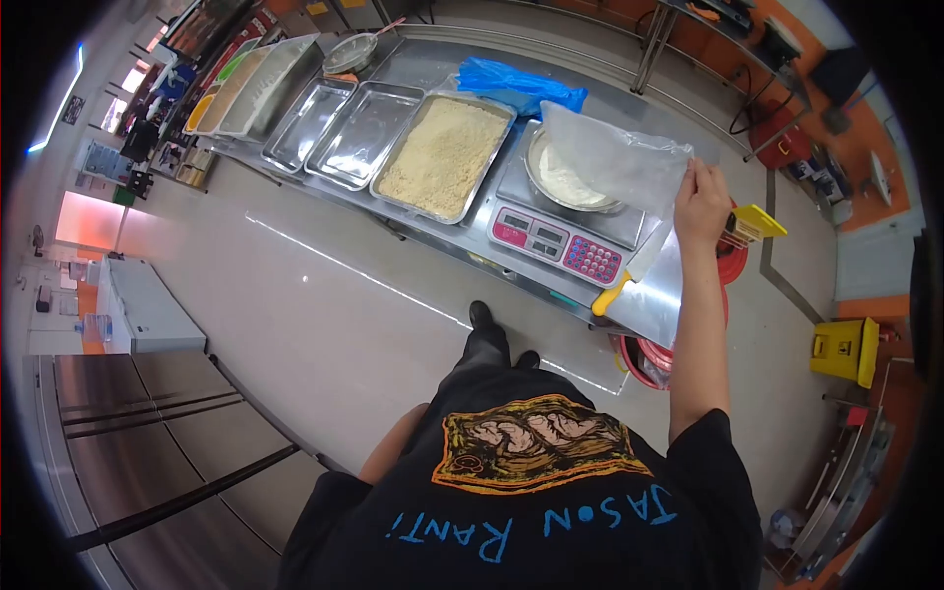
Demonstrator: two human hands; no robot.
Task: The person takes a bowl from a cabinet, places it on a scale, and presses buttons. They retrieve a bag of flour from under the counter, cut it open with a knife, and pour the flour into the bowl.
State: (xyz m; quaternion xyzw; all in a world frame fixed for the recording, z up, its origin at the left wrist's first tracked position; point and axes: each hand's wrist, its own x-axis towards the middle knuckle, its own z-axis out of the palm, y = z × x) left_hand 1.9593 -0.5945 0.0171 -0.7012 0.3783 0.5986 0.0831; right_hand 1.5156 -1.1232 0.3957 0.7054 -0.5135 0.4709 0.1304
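Observation:
My right hand point(701, 205) is closed on the edge of a clear plastic bag point(629, 152), at the right end of the steel table. The bag stretches left over a round metal bowl point(551, 182) of white powder, covering part of it. This bowl stands on a digital scale point(559, 246) with a pink keypad. A knife with a yellow handle point(612, 295) lies at the scale's right front corner. Left of the scale is a metal tray of beige crumbly powder point(442, 157). My left hand is out of view; only part of that arm shows.
Two bare metal trays point(364, 133) point(307, 123) and a long bin point(261, 93) stand farther left. A blue plastic bag point(521, 87) lies behind the powder tray. Red tubs point(644, 359) are under the table's right end. A yellow bin point(844, 352) stands at the right.

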